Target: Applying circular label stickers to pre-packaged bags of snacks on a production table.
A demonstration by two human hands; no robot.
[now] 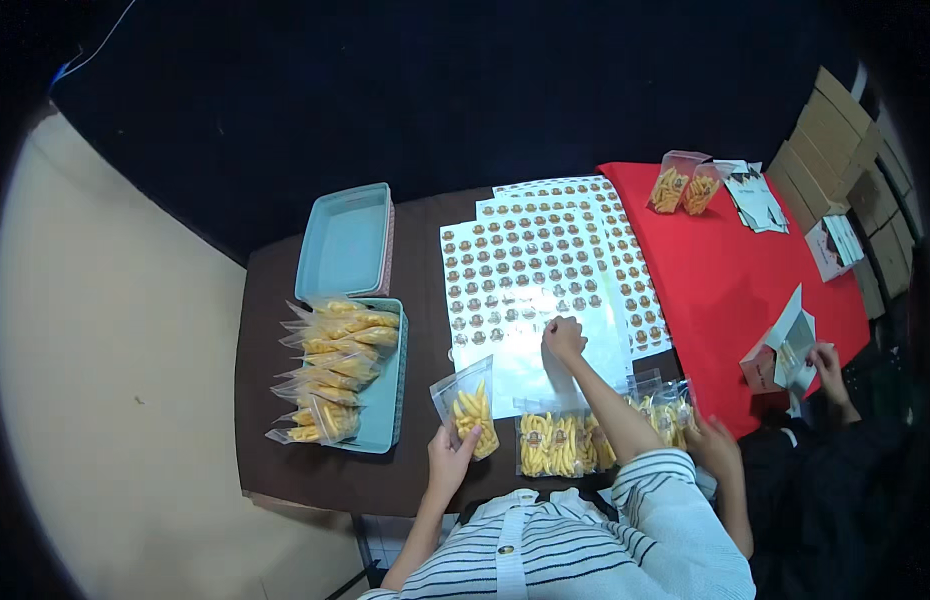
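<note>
My left hand (451, 459) holds a clear plastic pouch (474, 412) of yellow stick-shaped snacks by its lower side. The pouch has no visible label on the side facing me. My right hand (565, 337) is over a white sheet of round stickers (521, 270), at the edge between its rows of stickers and its bare lower part. The fingers are curled, and whether a sticker is between them is too small to tell. Below my right forearm, several filled pouches (551, 442) lie in a row near the table edge; the front ones bear round stickers.
To the left, a blue basket (400, 375) holds several filled pouches (334, 367); another basket (345, 240) stands behind it. More sticker sheets (637, 300) lie underneath. On the right, a co-worker's hands (829, 367) are near the pouches and an open carton (765, 364) on red cloth (705, 285).
</note>
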